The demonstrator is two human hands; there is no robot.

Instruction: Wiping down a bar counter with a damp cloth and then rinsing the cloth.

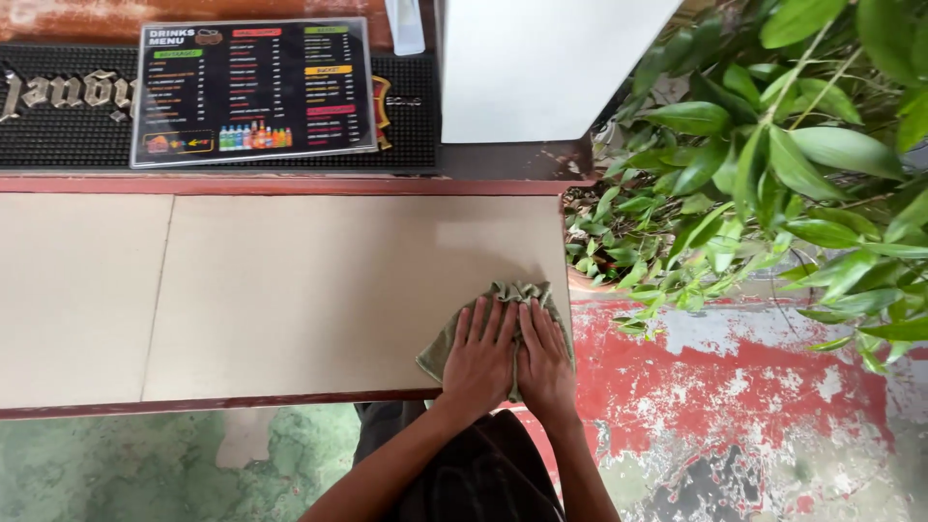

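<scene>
A crumpled olive-green cloth [509,291] lies on the beige tiled counter [319,290] near its right end. Both of my hands press flat on the cloth, side by side. My left hand [480,356] covers the cloth's left part, fingers stretched forward. My right hand [544,360] rests on the right part, close to the counter's right edge. Only the cloth's far rim and left corner show past my fingers.
A laminated black menu card [253,89] leans on a black rubber bar mat [68,126] behind the counter. A white box-like object [541,68] stands at the back right. Leafy green plants [773,174] crowd the right side above a worn red-painted floor [754,406].
</scene>
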